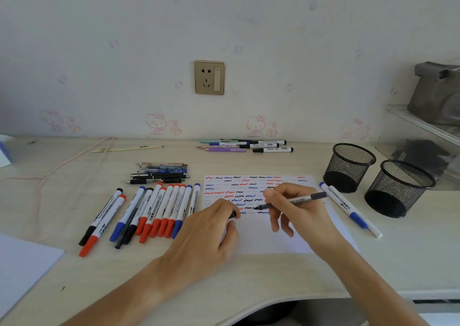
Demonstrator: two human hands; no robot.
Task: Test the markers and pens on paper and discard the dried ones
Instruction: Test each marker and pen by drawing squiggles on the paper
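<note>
The right hand (291,208) has its grip closed around a slim grey pen (293,199), tip on the white squiggle-covered paper sheet (263,241) on the table (249,281). The left hand (211,231) pinches a black cap (232,214). Red and blue markers (159,208) alongside read "WHITEBOARD".

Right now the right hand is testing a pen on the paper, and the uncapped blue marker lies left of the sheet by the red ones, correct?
Not quite. In the head view the right hand does hold the pen to the paper, but the uncapped blue marker lies at the sheet's right edge, beside the mesh cups.
</note>
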